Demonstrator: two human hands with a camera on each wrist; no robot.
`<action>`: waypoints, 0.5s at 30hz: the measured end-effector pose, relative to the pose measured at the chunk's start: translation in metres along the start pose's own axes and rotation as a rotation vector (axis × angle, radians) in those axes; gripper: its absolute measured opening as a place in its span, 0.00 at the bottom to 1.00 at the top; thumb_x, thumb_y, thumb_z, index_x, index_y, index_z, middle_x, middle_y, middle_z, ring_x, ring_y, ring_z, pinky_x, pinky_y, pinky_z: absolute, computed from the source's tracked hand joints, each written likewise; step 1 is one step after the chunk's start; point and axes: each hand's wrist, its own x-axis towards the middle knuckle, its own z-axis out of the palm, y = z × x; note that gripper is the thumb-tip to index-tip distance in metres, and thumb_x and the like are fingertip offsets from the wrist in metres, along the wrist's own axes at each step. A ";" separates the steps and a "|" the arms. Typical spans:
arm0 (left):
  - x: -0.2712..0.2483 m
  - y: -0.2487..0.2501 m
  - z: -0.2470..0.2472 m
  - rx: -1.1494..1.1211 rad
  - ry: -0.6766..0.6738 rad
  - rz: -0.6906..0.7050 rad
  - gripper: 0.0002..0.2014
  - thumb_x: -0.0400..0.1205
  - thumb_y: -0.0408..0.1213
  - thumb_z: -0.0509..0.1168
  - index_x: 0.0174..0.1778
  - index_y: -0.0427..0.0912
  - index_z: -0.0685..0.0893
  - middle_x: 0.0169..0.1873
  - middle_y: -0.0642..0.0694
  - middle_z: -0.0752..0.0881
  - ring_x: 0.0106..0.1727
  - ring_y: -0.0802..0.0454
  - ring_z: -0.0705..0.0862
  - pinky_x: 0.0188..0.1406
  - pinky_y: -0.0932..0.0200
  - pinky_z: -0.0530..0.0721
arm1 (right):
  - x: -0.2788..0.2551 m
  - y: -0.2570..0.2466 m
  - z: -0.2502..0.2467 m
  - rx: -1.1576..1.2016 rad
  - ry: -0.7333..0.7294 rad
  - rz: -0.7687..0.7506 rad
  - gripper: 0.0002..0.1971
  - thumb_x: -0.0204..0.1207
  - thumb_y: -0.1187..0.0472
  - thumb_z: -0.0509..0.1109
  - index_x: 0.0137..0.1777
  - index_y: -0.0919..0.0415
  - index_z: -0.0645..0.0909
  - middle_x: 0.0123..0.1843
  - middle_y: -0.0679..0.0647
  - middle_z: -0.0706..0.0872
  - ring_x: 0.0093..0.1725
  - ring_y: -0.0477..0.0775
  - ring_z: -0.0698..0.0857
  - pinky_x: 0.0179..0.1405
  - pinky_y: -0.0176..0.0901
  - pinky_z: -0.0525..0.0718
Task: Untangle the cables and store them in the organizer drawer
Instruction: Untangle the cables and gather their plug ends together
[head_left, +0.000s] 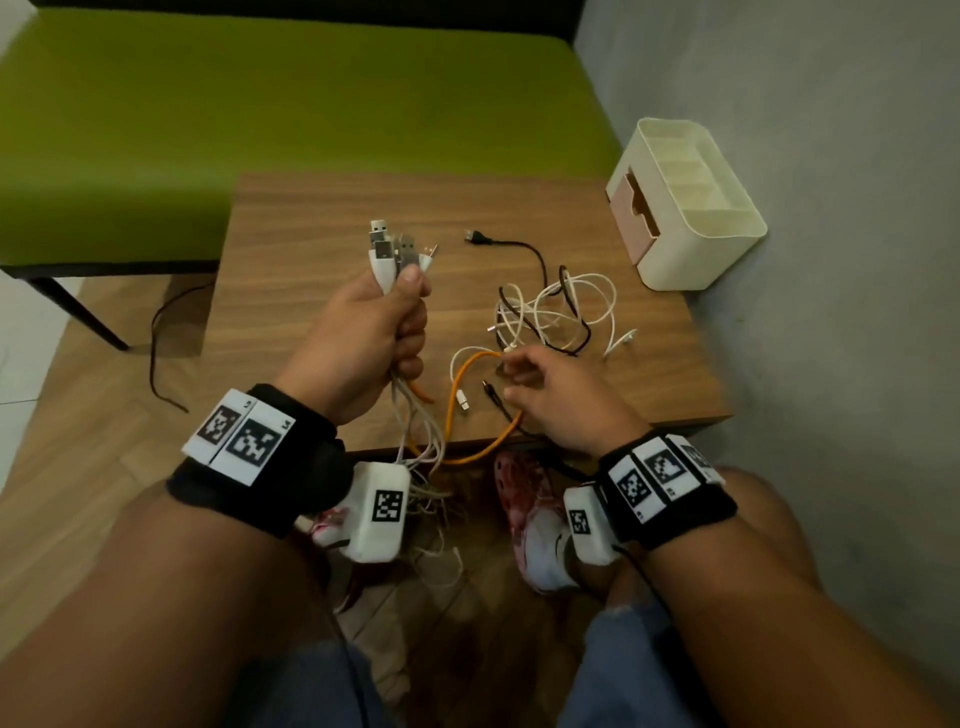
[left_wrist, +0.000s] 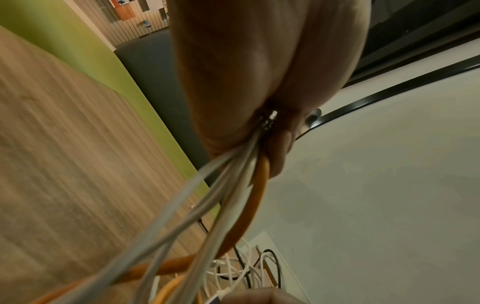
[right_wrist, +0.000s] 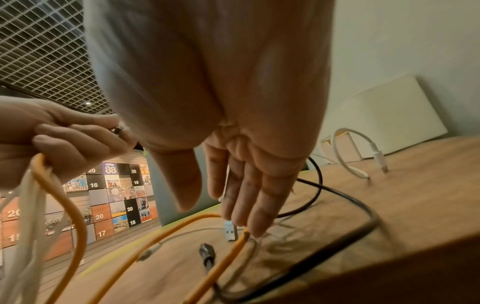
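Note:
My left hand (head_left: 400, 312) grips a bundle of white cables and one orange cable (head_left: 470, 400), held upright above the wooden table (head_left: 311, 312), with their USB plugs (head_left: 392, 247) sticking out above the fist. The left wrist view shows the cables (left_wrist: 228, 185) hanging from the fist (left_wrist: 259, 72). My right hand (head_left: 519, 371) reaches with straight fingers (right_wrist: 249, 201) onto the orange cable's loop (right_wrist: 161, 234) beside a tangle of white and black cables (head_left: 550, 312). It holds nothing. The cream organizer (head_left: 696, 218) with its pink drawer (head_left: 636, 213) stands at the table's far right corner.
A black cable with a plug (head_left: 475, 237) lies mid-table. A green bench (head_left: 260, 104) stands behind the table and a grey wall (head_left: 831, 286) runs along the right. A black cord (head_left: 156, 353) lies on the floor at the left. My shoes (head_left: 524, 514) are under the table's near edge.

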 end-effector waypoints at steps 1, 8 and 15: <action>0.003 -0.001 0.000 -0.001 0.003 -0.008 0.10 0.91 0.43 0.52 0.46 0.44 0.72 0.23 0.53 0.65 0.21 0.59 0.61 0.19 0.65 0.64 | 0.004 0.002 0.001 0.005 0.041 -0.002 0.13 0.79 0.61 0.73 0.62 0.53 0.81 0.57 0.48 0.86 0.58 0.45 0.84 0.60 0.40 0.81; 0.027 -0.005 0.002 -0.027 0.011 -0.012 0.11 0.90 0.45 0.53 0.45 0.44 0.72 0.20 0.55 0.64 0.19 0.60 0.58 0.16 0.66 0.60 | 0.028 0.010 -0.002 0.002 0.217 0.027 0.13 0.75 0.52 0.77 0.54 0.49 0.77 0.41 0.49 0.82 0.41 0.48 0.82 0.41 0.41 0.80; 0.063 0.003 0.016 -0.012 -0.007 0.074 0.16 0.91 0.49 0.50 0.38 0.49 0.68 0.23 0.54 0.62 0.21 0.59 0.56 0.17 0.66 0.59 | 0.062 0.002 -0.007 -0.153 0.167 -0.062 0.10 0.77 0.49 0.73 0.39 0.52 0.80 0.38 0.46 0.83 0.41 0.49 0.82 0.37 0.43 0.76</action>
